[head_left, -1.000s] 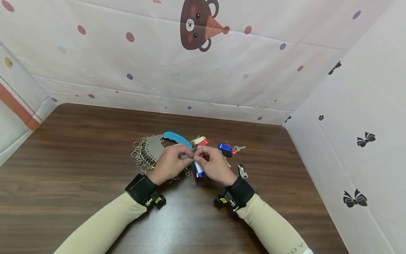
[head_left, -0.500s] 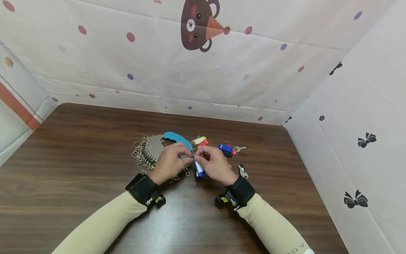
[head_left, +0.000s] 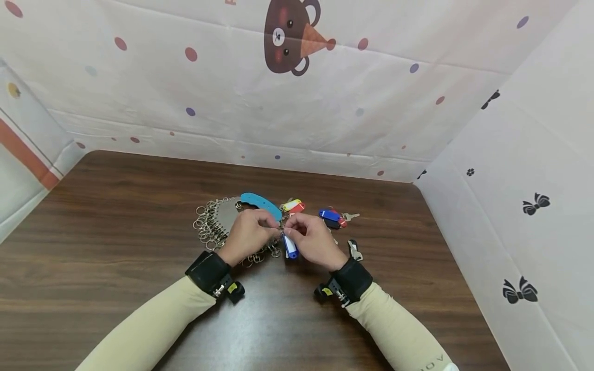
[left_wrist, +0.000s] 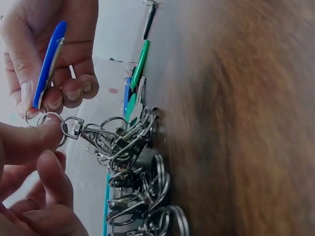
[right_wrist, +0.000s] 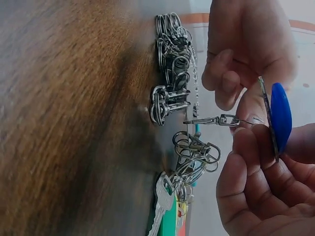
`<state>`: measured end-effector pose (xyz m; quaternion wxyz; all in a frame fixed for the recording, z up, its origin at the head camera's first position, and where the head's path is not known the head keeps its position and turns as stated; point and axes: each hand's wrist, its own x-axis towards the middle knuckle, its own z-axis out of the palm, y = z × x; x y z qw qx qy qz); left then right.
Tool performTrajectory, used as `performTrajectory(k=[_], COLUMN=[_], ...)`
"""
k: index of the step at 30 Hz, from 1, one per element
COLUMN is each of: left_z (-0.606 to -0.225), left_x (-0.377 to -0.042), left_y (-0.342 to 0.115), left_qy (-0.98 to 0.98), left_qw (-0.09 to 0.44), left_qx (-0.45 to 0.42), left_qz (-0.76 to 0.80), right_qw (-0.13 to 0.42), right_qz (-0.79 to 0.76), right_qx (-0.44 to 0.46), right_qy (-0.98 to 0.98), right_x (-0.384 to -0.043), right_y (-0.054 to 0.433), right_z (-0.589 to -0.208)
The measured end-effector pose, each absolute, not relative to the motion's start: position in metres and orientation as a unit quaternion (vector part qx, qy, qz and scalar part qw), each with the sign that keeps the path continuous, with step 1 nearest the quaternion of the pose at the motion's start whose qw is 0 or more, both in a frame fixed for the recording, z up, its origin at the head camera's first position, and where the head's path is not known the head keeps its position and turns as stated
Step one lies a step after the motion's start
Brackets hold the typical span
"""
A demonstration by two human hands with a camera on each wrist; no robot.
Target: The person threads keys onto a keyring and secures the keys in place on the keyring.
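Blue key tag [left_wrist: 47,64]: smooth plastic; swivel clip [left_wrist: 77,129]: shiny metal; tabletop [head_left: 116,232]: wood-grained, faint gloss, possibly laminate.

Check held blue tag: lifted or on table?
Lifted: the right hand holds the blue tag, and the left wrist view shows it clear of the table.

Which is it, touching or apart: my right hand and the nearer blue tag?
Touching: the right wrist view shows your right hand, thumb against the blue tag.

Blue-and-white tag [head_left: 291,247] between left grip [head_left: 248,236] and right grip [head_left: 315,241], exact contact unclear.
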<state>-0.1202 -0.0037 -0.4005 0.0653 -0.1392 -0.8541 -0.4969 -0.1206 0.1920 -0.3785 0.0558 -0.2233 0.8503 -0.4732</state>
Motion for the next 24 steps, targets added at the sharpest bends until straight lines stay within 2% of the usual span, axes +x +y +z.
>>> performTrajectory(k=[11,18,24], left_z=[-0.3982,-0.3964,-0.3996], left_x=[-0.1212,-0.1234,-0.1229], left_y=[-0.0027,-0.0054,-0.0029], left_qy=[-0.845,-0.862,-0.872], left_qw=[0.045,0.088,0.083], left_qx=[-0.13,-0.172,-0.16], left_qz=[-0.516,-0.468,-0.456], right_qw=[0.053,0.053,0.062], right_qz=[-0.475,-0.476,-0.487], right_qx=[-0.224,-0.225,-0.23], right_qy=[0.849,0.848,0.84], right_x=[-0.1229,-0.1246,-0.1244], right_y=[0.194,0.1959,0.1983], right_z=[-0.3785,-0.3787,-0.3801])
